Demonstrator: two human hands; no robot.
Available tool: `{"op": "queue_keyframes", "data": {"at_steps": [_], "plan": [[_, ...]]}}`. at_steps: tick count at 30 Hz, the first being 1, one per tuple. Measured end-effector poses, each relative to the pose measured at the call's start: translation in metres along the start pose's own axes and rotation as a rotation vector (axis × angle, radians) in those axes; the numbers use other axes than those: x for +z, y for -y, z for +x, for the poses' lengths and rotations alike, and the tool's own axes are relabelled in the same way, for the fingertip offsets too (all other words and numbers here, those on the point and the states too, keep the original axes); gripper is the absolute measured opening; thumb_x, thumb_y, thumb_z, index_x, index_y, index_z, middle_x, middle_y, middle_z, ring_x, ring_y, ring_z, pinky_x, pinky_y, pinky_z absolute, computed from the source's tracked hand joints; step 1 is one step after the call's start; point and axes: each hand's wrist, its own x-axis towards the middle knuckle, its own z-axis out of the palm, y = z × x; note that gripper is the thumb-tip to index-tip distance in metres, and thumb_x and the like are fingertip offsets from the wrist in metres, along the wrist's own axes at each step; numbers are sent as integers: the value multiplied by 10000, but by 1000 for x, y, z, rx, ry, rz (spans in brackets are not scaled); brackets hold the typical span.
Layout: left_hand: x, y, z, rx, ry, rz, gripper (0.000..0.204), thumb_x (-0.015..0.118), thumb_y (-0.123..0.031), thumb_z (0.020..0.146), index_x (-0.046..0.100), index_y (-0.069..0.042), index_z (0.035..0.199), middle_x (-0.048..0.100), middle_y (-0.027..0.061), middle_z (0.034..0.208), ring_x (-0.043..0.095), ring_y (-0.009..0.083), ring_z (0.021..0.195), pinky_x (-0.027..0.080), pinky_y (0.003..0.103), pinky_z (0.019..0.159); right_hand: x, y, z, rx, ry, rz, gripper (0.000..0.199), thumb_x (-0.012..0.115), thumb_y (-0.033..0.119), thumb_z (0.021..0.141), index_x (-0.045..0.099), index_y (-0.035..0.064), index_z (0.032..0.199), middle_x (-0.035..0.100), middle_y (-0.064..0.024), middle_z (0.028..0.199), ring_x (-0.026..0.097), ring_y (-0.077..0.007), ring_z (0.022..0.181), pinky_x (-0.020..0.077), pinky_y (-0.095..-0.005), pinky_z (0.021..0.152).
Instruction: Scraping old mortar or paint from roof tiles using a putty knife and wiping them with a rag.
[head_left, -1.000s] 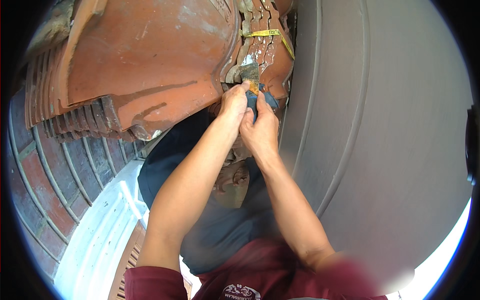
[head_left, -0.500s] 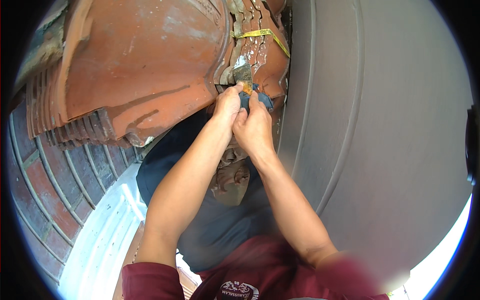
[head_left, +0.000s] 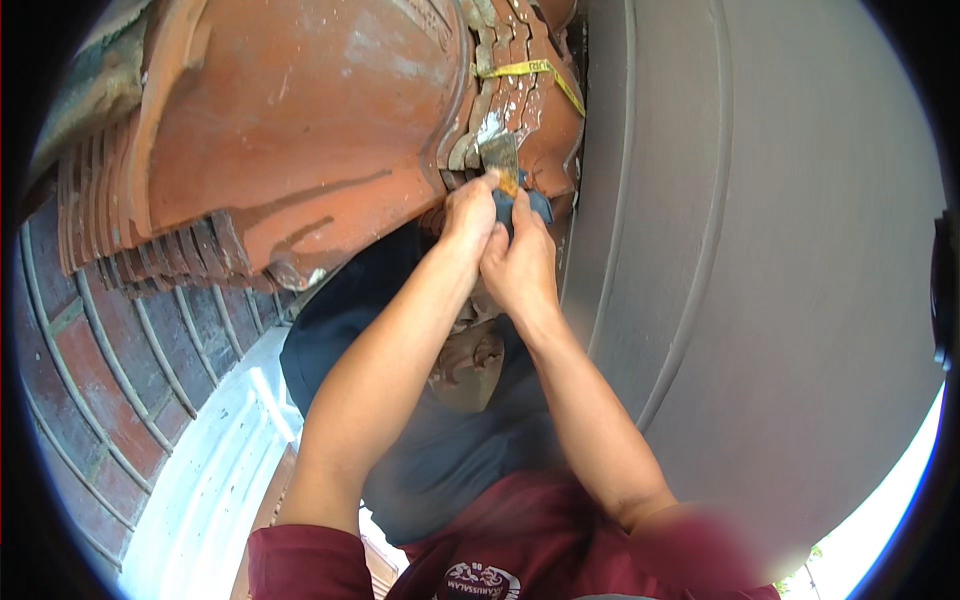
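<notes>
My left hand [head_left: 470,212] and my right hand [head_left: 522,262] are close together, fingers closed at the base of a putty knife [head_left: 498,153]. Its flat, worn grey blade points away from me, with a rusty orange patch near my fingertips. The blade's end lies at the edges of stacked clay roof tiles [head_left: 510,95], next to a white smear. A dark blue piece [head_left: 538,206] shows behind my right fingers; its kind is unclear. My fingers hide the knife's handle.
A large orange tile stack [head_left: 310,100] stands at the left. Yellow printed tape [head_left: 520,68] runs across the far tiles. A grey ridged panel [head_left: 780,250] rises along the right. White corrugated sheet [head_left: 215,470] and barred brickwork [head_left: 110,370] lie lower left.
The whole view has shifted slightly, so the tiles and hands appear a little further right. Both hands keep their grip on the putty knife, its blade still at the tile edges.
</notes>
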Motion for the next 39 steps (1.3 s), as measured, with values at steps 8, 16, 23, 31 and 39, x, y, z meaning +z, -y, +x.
{"op": "queue_keyframes", "data": {"at_steps": [8,16,23,31,39], "plan": [[-3,1,-21,-26,-29,66,417,569,-330,955,640,12,1183,633,171,1180,597,210,1020,493,337,863,-12,6,-7,53,96,4,554,525,58,874,425,-162,1372,568,-363,1232,578,-466,1155,448,-446,1020],[0,10,-4,69,-145,-109,349,638,-302,919,692,28,1018,670,124,1005,610,196,821,498,347,746,-9,10,-6,35,100,-71,590,511,67,864,385,-162,1393,572,-345,1125,599,-475,1038,486,-502,915],[2,9,-11,16,-122,-81,386,636,-304,922,686,52,1062,670,154,1030,614,193,839,503,344,711,-4,7,-5,26,75,-43,576,507,70,875,388,-157,1390,569,-344,1130,599,-482,1027,482,-505,911],[5,0,-20,7,-173,-10,375,627,-280,926,686,60,1073,673,147,1036,612,191,868,493,337,760,-6,8,-7,57,83,-52,585,510,79,879,382,-152,1401,569,-328,1137,591,-466,1061,480,-502,916],[-12,14,9,53,-125,23,387,638,-291,921,698,66,1058,672,145,1032,601,190,913,484,334,808,-1,10,-5,57,109,-32,599,515,78,870,375,-159,1402,564,-338,1148,591,-472,1063,477,-496,932]]}}
